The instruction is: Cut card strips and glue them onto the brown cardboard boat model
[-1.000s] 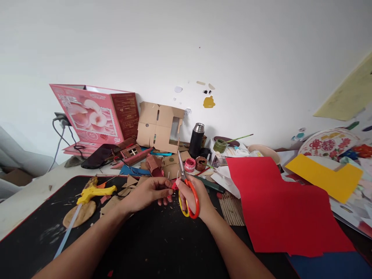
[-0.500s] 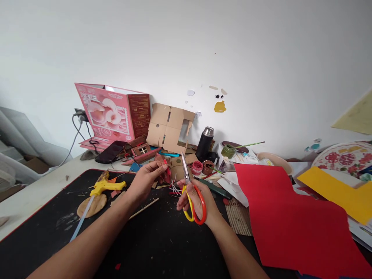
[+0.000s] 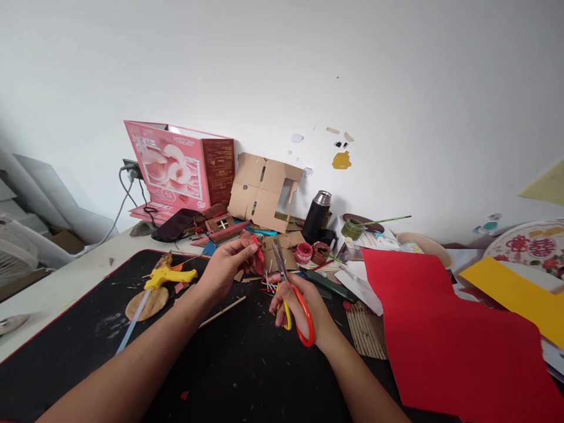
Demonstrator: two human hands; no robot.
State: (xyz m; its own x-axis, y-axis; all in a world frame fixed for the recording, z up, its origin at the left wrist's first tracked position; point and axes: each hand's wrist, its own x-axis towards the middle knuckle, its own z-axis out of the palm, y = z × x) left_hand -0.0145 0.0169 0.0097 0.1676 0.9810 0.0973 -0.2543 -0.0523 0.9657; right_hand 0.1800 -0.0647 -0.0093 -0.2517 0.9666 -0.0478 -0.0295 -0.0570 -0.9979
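Note:
My left hand (image 3: 231,263) pinches a small red piece (image 3: 258,249), which looks like folded paper, between thumb and fingers. Scissors (image 3: 304,311) with one red-orange and one yellow handle loop are in my right hand (image 3: 304,302). Their blades point up and away, slightly apart, a little to the right of the red piece and not touching it. Thin white and red strips (image 3: 269,286) lie on the mat below, between my hands. Behind them is a piece of brown cardboard (image 3: 282,247).
A yellow glue gun (image 3: 170,274) rests on a round wooden slice (image 3: 147,304) at left. Paint jars (image 3: 304,253) and a black thermos (image 3: 315,220) stand behind. A large red sheet (image 3: 453,335) covers the right side. A pink box (image 3: 174,167) leans against the wall.
The scissor blades have spread slightly, and the handle loops have moved apart. My left hand still pinches the red piece. The whole view has shifted a little.

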